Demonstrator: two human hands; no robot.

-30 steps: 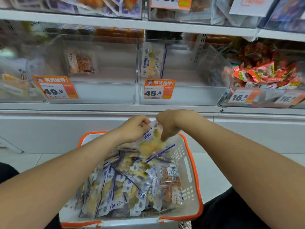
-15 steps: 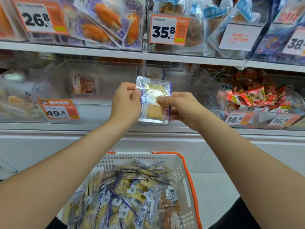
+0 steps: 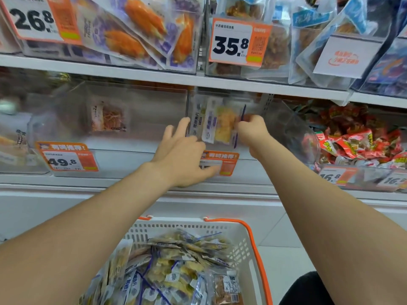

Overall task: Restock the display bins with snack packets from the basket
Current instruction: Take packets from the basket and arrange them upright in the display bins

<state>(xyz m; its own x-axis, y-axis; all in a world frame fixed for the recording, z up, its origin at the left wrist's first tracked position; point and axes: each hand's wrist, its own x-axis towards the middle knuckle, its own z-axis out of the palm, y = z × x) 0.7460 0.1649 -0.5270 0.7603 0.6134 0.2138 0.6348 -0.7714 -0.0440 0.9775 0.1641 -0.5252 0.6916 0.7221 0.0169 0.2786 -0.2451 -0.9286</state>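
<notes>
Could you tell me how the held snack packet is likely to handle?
Probably light: the right hand holds the snack packet upright by one edge. Its clear film looks thin, so likely floppy and slippery. Released, it may tip over in the clear bin.

The clear plastic middle bin (image 3: pixel 257 106) opens upward beneath the white shelf board (image 3: pixel 132 73), and that gap takes the right hand (image 3: pixel 251 130) with its clear packet of yellow snack (image 3: pixel 222 126). The clear left bin (image 3: pixel 143 119) holds one brown-filled packet (image 3: pixel 109 116) and much bare room; heaped red wrappers (image 3: pixel 356 137) fill the right bin (image 3: pixel 365 176).
</notes>
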